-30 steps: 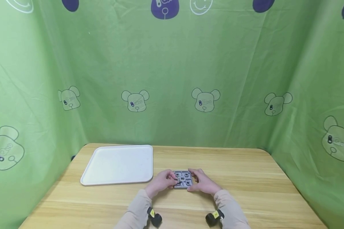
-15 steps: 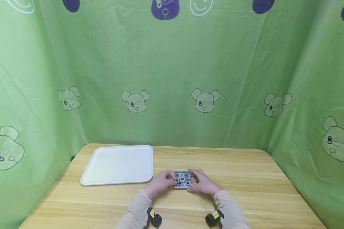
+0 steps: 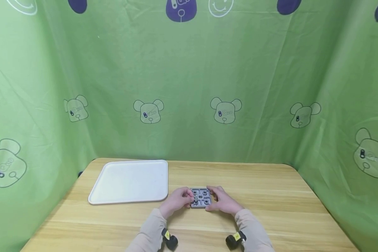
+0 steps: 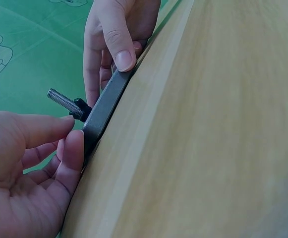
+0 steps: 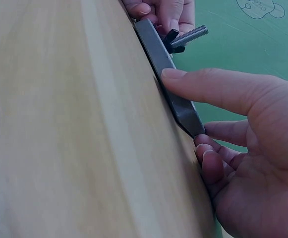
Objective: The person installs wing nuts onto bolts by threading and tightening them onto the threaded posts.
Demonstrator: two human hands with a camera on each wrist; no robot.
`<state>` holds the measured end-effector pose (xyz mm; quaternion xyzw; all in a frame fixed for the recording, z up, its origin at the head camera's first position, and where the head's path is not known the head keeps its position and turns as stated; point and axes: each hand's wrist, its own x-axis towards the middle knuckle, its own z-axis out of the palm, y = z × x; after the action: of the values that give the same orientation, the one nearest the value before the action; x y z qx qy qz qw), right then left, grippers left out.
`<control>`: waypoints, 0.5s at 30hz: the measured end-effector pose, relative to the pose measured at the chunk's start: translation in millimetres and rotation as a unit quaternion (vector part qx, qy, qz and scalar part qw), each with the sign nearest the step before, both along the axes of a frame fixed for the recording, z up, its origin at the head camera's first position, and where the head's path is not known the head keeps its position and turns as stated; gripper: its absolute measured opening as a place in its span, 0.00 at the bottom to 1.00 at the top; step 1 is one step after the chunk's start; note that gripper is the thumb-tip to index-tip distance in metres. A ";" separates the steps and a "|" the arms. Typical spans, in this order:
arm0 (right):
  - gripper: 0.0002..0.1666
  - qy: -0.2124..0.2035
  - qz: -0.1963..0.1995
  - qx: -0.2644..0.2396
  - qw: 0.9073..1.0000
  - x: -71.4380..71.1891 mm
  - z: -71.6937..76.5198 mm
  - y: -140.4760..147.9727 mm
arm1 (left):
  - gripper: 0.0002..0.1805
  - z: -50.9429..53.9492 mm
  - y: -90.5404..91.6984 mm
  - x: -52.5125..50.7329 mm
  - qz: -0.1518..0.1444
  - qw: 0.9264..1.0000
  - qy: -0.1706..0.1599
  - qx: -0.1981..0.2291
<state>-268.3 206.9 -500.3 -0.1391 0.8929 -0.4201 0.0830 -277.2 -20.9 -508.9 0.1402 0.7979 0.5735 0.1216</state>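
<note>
A square dark-grey plate (image 3: pixel 205 202) with several moulded recesses lies flat on the wooden table, between both hands. From the left part of its top a silvery threaded screw (image 4: pixel 62 100) sticks up, with a black wing-shaped piece (image 4: pixel 83 109) around its base. The left hand (image 3: pixel 178 200) has its fingers curled at the plate's left edge, thumb and forefinger at the black piece; the contact is partly hidden. Across from it, the right hand (image 3: pixel 223 201) holds the plate's right side, thumb (image 5: pixel 176 74) on the near edge and fingers at the far corner.
A white rectangular tray (image 3: pixel 129 182) lies on the table's left side, beyond the left hand. Green curtains (image 3: pixel 189 140) with printed bear heads enclose the table (image 3: pixel 255 182) at the back and sides. Both wrists carry black camera mounts.
The black piece at the screw's base appears turned compared with a second ago, with slight left finger movement. The plate and right hand stay in place.
</note>
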 end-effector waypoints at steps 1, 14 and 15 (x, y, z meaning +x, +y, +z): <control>0.55 0.000 0.000 0.001 1.000 0.0 -0.3 -0.1 | 0.05 -0.2 0.2 0.2 0.001 1.000 0.000 0.000; 0.55 -0.004 -0.005 -0.002 1.000 2.2 2.0 -0.7 | 0.11 3.0 -1.0 0.9 -0.021 1.000 0.000 -0.009; 0.55 -0.005 -0.005 -0.002 1.000 2.3 2.3 -0.7 | 0.12 3.0 -1.3 0.8 -0.023 1.000 0.001 -0.009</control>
<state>-266.0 206.2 -497.9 -0.1331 0.8922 -0.4232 0.0852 -276.4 -22.2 -505.9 0.1577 0.7999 0.5629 0.1356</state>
